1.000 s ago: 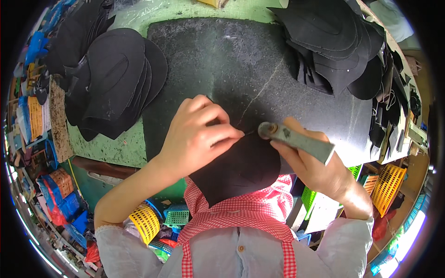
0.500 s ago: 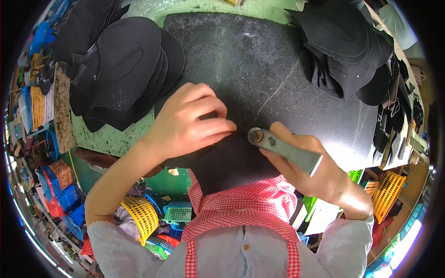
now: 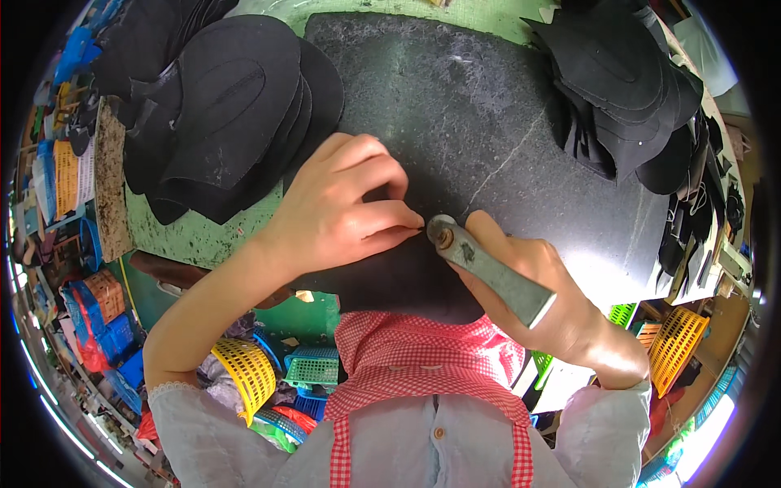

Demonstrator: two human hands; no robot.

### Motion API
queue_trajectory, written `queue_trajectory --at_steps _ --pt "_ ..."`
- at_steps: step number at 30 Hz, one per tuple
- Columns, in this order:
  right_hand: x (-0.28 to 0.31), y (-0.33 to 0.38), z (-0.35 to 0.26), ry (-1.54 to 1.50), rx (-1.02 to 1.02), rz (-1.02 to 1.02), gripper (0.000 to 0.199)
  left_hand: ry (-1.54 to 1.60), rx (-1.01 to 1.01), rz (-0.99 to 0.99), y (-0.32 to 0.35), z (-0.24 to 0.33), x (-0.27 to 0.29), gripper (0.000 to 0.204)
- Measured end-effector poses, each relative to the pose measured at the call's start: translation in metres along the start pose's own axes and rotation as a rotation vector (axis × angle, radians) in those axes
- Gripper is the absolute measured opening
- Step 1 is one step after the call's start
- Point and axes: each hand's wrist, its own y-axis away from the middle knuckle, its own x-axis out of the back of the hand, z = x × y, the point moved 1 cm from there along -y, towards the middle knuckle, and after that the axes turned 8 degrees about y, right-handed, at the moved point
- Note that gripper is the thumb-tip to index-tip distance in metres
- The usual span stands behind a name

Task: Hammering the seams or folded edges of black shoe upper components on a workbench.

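Note:
A black fabric or leather piece [image 3: 407, 285] lies at the near edge of the dark work slab [image 3: 455, 106] and hangs over it towards my apron. My left hand [image 3: 346, 203] rests on this piece, thumb and fingers pinched together at its edge. Wrapped round a hammer is my right hand [image 3: 537, 264]. The grey metal hammer head [image 3: 500, 276] has its round face close to my left fingertips, and its long tapered end points back to the lower right. The handle is hidden under the head and my hand.
A pile of black cut pieces [image 3: 236, 106] lies left of the slab, and another stack [image 3: 618, 81] lies at the far right. Below the table stand a yellow basket [image 3: 248, 378] and a green basket [image 3: 313, 370]. Another yellow basket [image 3: 679, 342] is at the right.
The hammer and my right hand have shifted slightly left, closer to my left fingertips. The black piece's hanging edge sits higher, and my left hand keeps its pinch. The view has moved slightly.

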Motion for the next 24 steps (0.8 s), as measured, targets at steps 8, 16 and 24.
queue_trajectory --at_steps 8,16,24 --pt "0.004 -0.007 -0.003 -0.037 -0.048 -0.054 0.013 0.237 0.095 -0.486 0.043 0.055 0.012 0.068" --pt "-0.002 -0.033 0.006 0.09 0.036 0.088 0.02 -0.002 -0.016 -0.354 0.06 0.052 0.012 0.048" --pt "0.101 -0.041 0.128 0.887 0.043 0.684 0.031 -0.798 0.407 0.116 0.076 0.008 0.141 0.066"
